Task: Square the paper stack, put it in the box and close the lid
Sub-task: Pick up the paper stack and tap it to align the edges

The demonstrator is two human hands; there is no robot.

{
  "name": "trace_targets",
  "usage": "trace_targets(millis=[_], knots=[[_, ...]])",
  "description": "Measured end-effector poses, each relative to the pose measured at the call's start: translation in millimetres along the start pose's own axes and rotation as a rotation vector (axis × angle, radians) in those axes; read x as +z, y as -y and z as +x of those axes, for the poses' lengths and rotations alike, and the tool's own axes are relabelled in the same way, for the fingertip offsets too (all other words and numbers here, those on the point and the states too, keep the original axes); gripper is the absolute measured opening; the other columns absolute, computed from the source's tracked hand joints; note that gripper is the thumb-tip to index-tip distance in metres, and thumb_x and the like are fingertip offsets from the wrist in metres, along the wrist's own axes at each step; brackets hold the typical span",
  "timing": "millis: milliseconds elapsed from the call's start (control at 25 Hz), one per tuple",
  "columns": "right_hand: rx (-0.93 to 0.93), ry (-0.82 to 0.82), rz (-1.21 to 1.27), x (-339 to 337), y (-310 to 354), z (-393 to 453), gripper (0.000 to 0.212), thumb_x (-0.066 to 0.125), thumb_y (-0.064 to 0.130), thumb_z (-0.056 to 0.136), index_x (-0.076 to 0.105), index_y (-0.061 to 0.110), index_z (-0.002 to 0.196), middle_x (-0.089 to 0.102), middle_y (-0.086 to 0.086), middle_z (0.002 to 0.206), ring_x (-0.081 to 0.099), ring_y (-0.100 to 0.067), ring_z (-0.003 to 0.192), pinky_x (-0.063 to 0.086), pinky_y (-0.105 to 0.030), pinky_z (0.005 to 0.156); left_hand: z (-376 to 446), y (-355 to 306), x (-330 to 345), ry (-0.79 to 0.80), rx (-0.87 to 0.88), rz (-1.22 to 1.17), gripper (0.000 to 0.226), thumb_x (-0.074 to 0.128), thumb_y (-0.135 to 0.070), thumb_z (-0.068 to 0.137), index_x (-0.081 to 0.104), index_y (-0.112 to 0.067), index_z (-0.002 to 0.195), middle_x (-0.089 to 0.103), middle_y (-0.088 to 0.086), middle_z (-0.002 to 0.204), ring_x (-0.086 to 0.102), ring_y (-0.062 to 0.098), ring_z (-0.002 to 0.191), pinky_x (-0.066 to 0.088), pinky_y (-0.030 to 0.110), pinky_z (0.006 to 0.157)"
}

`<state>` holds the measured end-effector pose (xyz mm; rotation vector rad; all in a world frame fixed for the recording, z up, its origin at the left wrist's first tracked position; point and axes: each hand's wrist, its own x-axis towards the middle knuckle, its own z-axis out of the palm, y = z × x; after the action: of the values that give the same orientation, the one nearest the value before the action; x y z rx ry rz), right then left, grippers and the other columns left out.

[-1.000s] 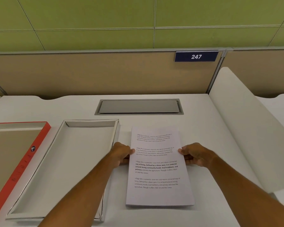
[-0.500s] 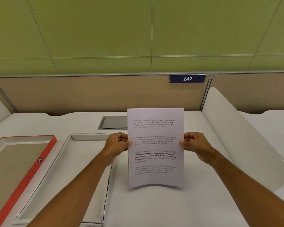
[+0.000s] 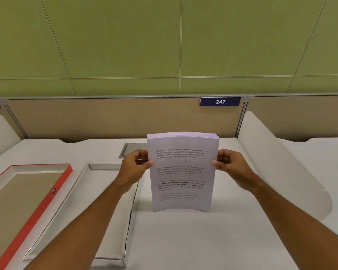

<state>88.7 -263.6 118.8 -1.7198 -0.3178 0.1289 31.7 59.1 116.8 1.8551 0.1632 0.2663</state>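
Far out at your nine o'clock lies the red-edged cardboard lid point(image 3: 30, 203), inside face up. Next in, the shallow white cardboard box tray point(image 3: 80, 207) sits open, long axis running six to twelve. Your left forearm crosses over its right wall. Your left hand point(image 3: 134, 168) is closed on the left edge of the white printed paper stack point(image 3: 181, 172), thumb on the front sheet. The stack stands upright at your twelve o'clock, long axis vertical, bottom edge apparently down on the white desk point(image 3: 183, 240) and bowed a little. The top edges fan slightly, so I'd say you're not square yet. Your right hand point(image 3: 230, 166) pinches the right edge at matching height. What counts next: the tray is at nine o'clock from the stack, just beside it, and your left hand is nearer. You'll likely need to tip the stack flat along the tray's length.
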Motion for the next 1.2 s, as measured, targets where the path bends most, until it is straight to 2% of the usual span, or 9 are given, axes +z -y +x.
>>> trace_targets(millis=[200, 320, 480, 600, 800, 920, 1040, 1200], knots=[[0.009, -0.002, -0.018, 1.8, 1.3, -1.0, 0.023, 0.070, 0.005, 0.086, 0.064, 0.001, 0.108, 0.074, -0.015, 0.107, 0.071, -0.030, 0.099, 0.058, -0.042, 0.088, 3.9, -7.3, -2.7, -0.014, 0.042, 0.007, 0.020, 0.076, -0.014, 0.081, 0.064, -0.021, 0.095, 0.072, 0.001, 0.098, 0.068, 0.020, 0.093, 0.055, 0.027, 0.075], [-0.020, -0.029, -0.047, 5.1, -0.6, -3.7, 0.022, 0.070, 0.004, 0.087, 0.066, 0.001, 0.108, 0.074, -0.014, 0.106, 0.071, -0.031, 0.099, 0.059, -0.042, 0.089, 2.1, -6.6, -0.8, -0.024, 0.073, 0.049, 0.018, 0.077, -0.014, 0.080, 0.066, -0.018, 0.094, 0.072, 0.000, 0.094, 0.068, 0.019, 0.089, 0.054, 0.021, 0.070], [-0.039, -0.062, -0.083, 6.3, -0.2, -4.8, 0.021, 0.070, 0.007, 0.086, 0.067, 0.003, 0.106, 0.074, -0.013, 0.105, 0.071, -0.030, 0.098, 0.059, -0.042, 0.089, 1.6, -5.5, -1.6, -0.043, 0.106, 0.043, 0.021, 0.078, -0.013, 0.078, 0.068, -0.010, 0.097, 0.074, 0.003, 0.095, 0.069, 0.018, 0.088, 0.057, 0.027, 0.076], [-0.036, -0.048, -0.101, 2.1, -0.2, -4.5, 0.023, 0.073, 0.012, 0.085, 0.067, 0.007, 0.106, 0.074, -0.010, 0.104, 0.071, -0.028, 0.097, 0.059, -0.039, 0.088, 1.4, -2.4, -4.7, -0.014, 0.092, 0.029, 0.022, 0.079, -0.015, 0.077, 0.068, -0.013, 0.096, 0.074, 0.000, 0.095, 0.070, 0.017, 0.088, 0.058, 0.026, 0.077], [-0.047, -0.072, -0.142, 2.3, -0.8, -4.1, 0.019, 0.075, 0.012, 0.083, 0.068, 0.013, 0.100, 0.074, -0.007, 0.100, 0.070, -0.025, 0.093, 0.060, -0.034, 0.083, 0.5, -3.3, 0.1, -0.022, 0.114, 0.089, 0.023, 0.079, -0.014, 0.077, 0.068, -0.014, 0.097, 0.073, -0.006, 0.092, 0.070, 0.013, 0.086, 0.053, 0.015, 0.071], [-0.066, -0.088, -0.164, 1.2, -0.3, -3.5, 0.016, 0.076, 0.012, 0.082, 0.068, 0.016, 0.096, 0.075, -0.005, 0.097, 0.071, -0.023, 0.090, 0.060, -0.030, 0.080, 1.0, -2.9, -0.5, -0.034, 0.121, 0.068, 0.021, 0.078, -0.012, 0.078, 0.069, -0.013, 0.097, 0.073, -0.003, 0.092, 0.069, 0.014, 0.086, 0.055, 0.020, 0.074], [-0.053, -0.058, -0.136, -0.3, -4.9, -3.4, 0.017, 0.075, 0.014, 0.083, 0.069, 0.016, 0.099, 0.075, -0.005, 0.099, 0.071, -0.023, 0.093, 0.060, -0.028, 0.080, -0.9, -1.5, -0.4, -0.021, 0.099, -0.004, 0.020, 0.077, -0.011, 0.079, 0.070, -0.018, 0.096, 0.075, -0.002, 0.095, 0.071, 0.015, 0.087, 0.057, 0.025, 0.078], [-0.038, -0.059, -0.119, 0.3, -7.6, -4.3, 0.018, 0.076, 0.016, 0.083, 0.069, 0.015, 0.099, 0.075, -0.004, 0.099, 0.072, -0.023, 0.093, 0.060, -0.025, 0.076, -1.4, 0.1, -0.6, -0.021, 0.102, 0.002, 0.021, 0.077, -0.012, 0.080, 0.071, -0.018, 0.099, 0.075, -0.006, 0.095, 0.071, 0.012, 0.086, 0.056, 0.018, 0.074]])
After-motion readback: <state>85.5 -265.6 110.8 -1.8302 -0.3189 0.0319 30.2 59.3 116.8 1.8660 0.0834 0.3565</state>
